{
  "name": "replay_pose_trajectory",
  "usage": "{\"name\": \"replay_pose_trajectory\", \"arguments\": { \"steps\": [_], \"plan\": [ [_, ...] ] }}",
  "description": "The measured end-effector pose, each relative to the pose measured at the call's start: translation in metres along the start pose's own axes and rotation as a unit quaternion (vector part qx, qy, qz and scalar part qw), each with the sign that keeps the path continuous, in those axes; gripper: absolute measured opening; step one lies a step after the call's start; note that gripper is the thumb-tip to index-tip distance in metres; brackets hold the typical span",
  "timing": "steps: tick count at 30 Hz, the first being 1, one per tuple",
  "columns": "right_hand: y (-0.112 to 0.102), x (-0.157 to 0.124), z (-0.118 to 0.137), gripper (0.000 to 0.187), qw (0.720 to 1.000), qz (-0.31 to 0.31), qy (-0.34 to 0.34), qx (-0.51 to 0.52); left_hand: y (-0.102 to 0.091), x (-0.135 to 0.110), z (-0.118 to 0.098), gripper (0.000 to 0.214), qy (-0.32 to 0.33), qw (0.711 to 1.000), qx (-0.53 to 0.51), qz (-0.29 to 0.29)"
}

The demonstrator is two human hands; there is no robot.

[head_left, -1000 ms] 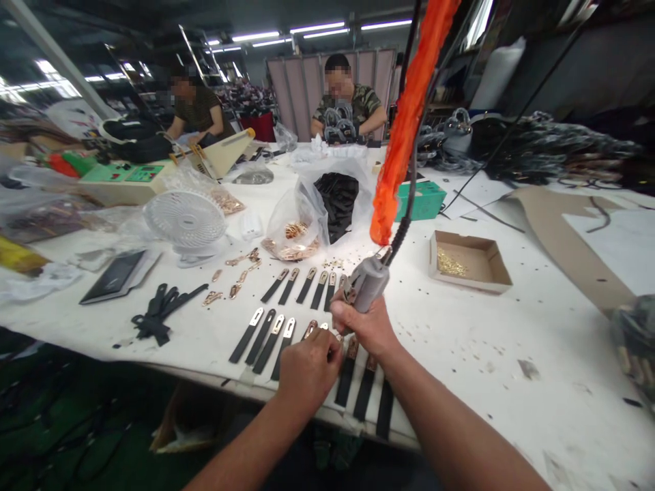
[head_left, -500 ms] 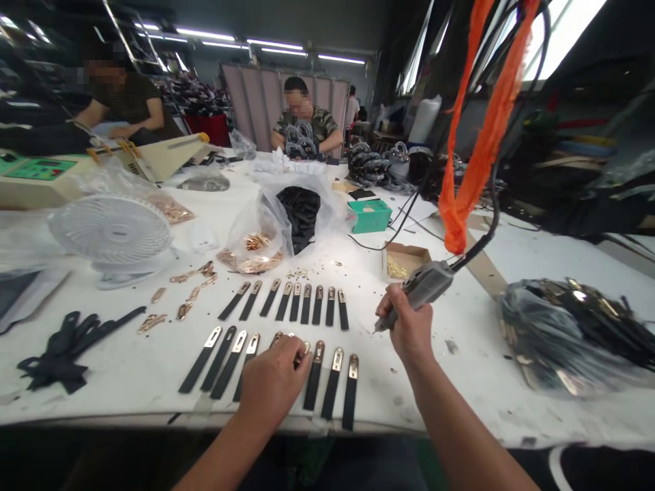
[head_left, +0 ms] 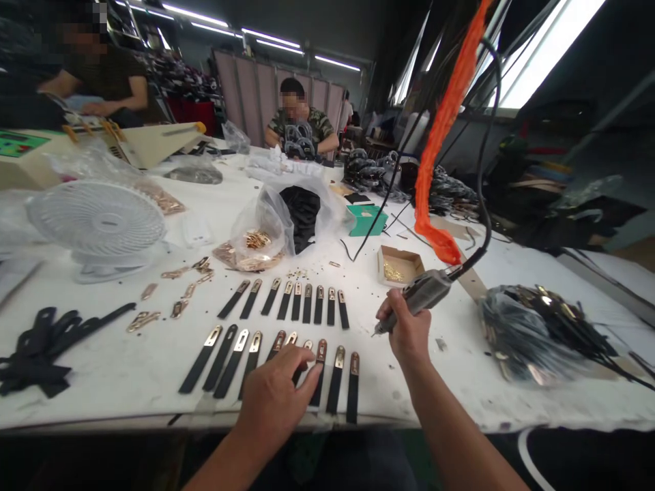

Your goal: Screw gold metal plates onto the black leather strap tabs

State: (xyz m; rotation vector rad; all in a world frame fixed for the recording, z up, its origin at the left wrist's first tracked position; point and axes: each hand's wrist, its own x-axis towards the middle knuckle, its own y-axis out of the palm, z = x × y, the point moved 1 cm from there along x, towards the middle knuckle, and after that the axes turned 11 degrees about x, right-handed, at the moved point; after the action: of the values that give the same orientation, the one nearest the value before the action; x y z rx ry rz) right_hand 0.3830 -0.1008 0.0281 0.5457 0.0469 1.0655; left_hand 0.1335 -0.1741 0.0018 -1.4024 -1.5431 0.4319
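My right hand [head_left: 411, 333] is wrapped round a grey electric screwdriver [head_left: 428, 289], its tip pointing down and left above the white table. My left hand [head_left: 273, 389] reaches over the front row of black straps with metal end plates, thumb and forefinger apart beside one strap [head_left: 320, 351]. It hides the lower parts of several straps. To its right lie two more, a gold-ended strap [head_left: 336, 385] and a copper-toned one [head_left: 353, 392]. Behind them runs a second row of shorter-looking straps [head_left: 308, 307].
Loose metal plates [head_left: 179, 308] and a heap of black straps [head_left: 38, 354] lie left, near a white fan [head_left: 99, 221]. A cardboard box [head_left: 402, 262] holds small gold pieces. Bags of parts [head_left: 250, 249] stand behind; a plastic-wrapped bundle [head_left: 527, 334] lies right. Two people sit across the table.
My left hand has shifted slightly right, and its thumb and forefinger have spread apart. The screwdriver stays in my right hand, nearly unmoved. The view has turned a little.
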Motion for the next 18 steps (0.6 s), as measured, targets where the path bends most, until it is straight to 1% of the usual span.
{"name": "replay_pose_trajectory", "arguments": {
  "steps": [2,3,5,7,9,12,14,18],
  "plan": [
    [0.012,-0.011,0.014,0.039,1.0,0.014,-0.001,0.027,-0.002,-0.003,-0.011,0.009,-0.05,0.996,-0.056,0.048],
    [0.019,-0.019,0.022,0.038,0.999,0.024,0.001,0.047,-0.003,-0.004,-0.017,0.014,-0.08,0.99,-0.084,0.078],
    [0.035,-0.035,0.035,0.035,0.995,0.041,0.011,0.094,-0.004,-0.007,-0.026,0.028,-0.136,0.971,-0.141,0.135],
    [0.05,-0.052,0.045,0.034,0.989,0.056,0.026,0.132,-0.004,-0.009,-0.029,0.041,-0.177,0.95,-0.195,0.169],
    [0.064,-0.067,0.05,0.035,0.984,0.067,0.042,0.158,-0.006,-0.009,-0.028,0.048,-0.199,0.931,-0.246,0.183],
    [0.079,-0.082,0.049,0.036,0.98,0.073,0.059,0.177,-0.01,-0.009,-0.022,0.046,-0.212,0.912,-0.298,0.187],
    [0.086,-0.088,0.046,0.036,0.979,0.073,0.063,0.178,-0.012,-0.009,-0.018,0.041,-0.217,0.907,-0.307,0.189],
    [0.095,-0.094,0.041,0.037,0.979,0.075,0.066,0.175,-0.015,-0.008,-0.012,0.035,-0.221,0.912,-0.295,0.179]
  ]
}}
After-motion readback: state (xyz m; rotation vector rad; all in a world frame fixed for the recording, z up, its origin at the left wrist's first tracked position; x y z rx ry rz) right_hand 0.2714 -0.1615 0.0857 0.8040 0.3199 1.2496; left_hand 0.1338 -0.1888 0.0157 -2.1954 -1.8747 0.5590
